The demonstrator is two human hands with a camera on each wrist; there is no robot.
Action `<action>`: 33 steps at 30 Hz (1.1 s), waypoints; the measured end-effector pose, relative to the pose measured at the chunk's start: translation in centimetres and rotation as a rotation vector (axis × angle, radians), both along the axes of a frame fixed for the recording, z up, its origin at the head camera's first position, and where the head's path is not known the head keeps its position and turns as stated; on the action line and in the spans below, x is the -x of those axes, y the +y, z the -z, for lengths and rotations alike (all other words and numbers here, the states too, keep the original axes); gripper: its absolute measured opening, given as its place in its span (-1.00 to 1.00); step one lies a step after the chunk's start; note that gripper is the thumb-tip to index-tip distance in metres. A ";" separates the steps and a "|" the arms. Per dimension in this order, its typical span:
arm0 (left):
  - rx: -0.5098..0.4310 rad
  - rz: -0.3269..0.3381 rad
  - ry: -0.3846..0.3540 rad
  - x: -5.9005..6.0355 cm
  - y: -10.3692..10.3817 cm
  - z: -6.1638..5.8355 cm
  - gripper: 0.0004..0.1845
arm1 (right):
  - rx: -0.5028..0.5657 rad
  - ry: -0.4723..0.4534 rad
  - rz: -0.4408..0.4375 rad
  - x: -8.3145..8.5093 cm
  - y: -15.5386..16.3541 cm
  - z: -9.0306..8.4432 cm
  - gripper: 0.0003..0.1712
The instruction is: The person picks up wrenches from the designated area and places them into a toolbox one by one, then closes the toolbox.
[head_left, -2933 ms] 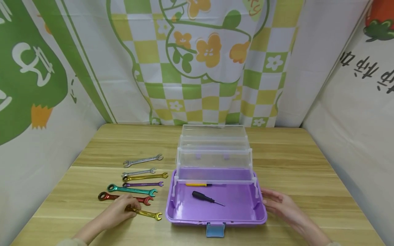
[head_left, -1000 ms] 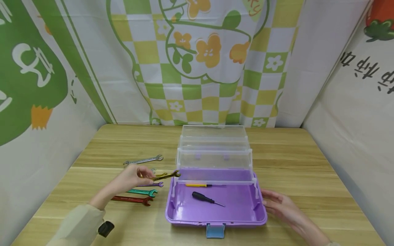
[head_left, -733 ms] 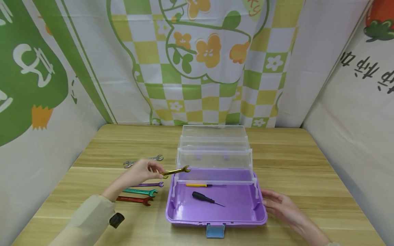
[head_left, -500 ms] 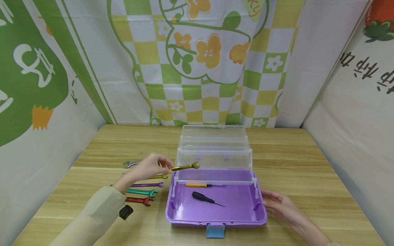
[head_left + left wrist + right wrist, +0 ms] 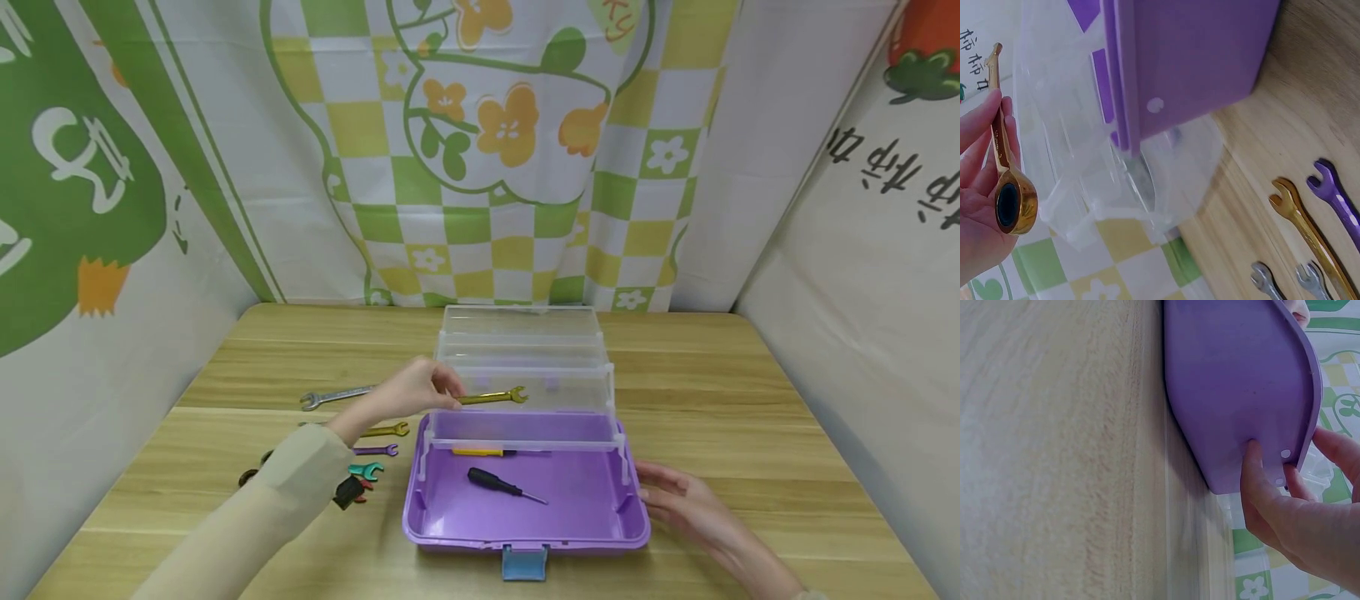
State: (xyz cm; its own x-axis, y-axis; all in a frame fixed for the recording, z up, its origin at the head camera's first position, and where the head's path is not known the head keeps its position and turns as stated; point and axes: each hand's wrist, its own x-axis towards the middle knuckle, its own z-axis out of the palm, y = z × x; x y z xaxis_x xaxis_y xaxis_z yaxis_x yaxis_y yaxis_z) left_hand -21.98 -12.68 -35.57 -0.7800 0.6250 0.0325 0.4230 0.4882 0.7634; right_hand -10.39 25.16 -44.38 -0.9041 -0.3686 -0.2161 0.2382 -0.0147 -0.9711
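My left hand [image 5: 420, 387] pinches a gold combination wrench [image 5: 491, 397] between thumb and fingers. The wrench is held roughly level over the raised clear trays [image 5: 525, 385] of a purple toolbox [image 5: 566, 521], open end pointing right. In the left wrist view, the ring end of the gold wrench [image 5: 1016, 206] faces the camera. My right hand [image 5: 686, 504] rests against the toolbox's right side. In the right wrist view, its fairly straight fingers [image 5: 1260, 481] touch the purple outer wall. Inside the toolbox lie a black-handled screwdriver [image 5: 495, 481] and a yellow-handled tool [image 5: 477, 452].
Left of the toolbox lie a silver wrench [image 5: 326, 399], another gold wrench [image 5: 390, 430], a purple wrench [image 5: 378, 451] and a teal wrench [image 5: 367, 471]. My left sleeve [image 5: 270, 492] partly covers these and a red one. A blue latch [image 5: 524, 563] hangs at the toolbox's front.
My left hand has picked the gold wrench up from the table's front left and carried it right and away, over the trays. The right hand has stayed at the toolbox's side.
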 end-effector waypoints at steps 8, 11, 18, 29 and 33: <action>0.010 0.064 0.009 0.7 2.3 0.0 -0.88 | 0.003 0.002 0.003 0.1 0.0 0.0 -0.28; 0.019 0.089 0.036 0.9 3.2 0.0 -0.88 | 0.012 0.003 0.004 0.1 0.1 0.0 -0.29; 0.042 0.106 0.054 1.1 5.0 0.0 -0.89 | 0.000 -0.001 0.008 0.1 0.0 0.0 -0.27; 0.153 0.100 0.131 1.1 7.3 0.2 -0.87 | 0.059 0.014 -0.012 0.1 0.2 0.2 -0.33; 0.195 0.097 0.166 1.1 7.9 0.4 -0.87 | 0.085 0.025 -0.023 0.2 0.3 0.3 -0.36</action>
State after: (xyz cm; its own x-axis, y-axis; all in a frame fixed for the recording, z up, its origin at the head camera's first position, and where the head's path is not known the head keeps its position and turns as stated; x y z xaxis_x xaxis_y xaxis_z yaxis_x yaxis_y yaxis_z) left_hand -23.06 -4.76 -35.97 -0.7103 0.7034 0.0268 0.5864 0.5701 0.5755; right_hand -10.55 25.43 -44.70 -0.8999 -0.4055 -0.1605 0.2150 -0.0923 -0.9722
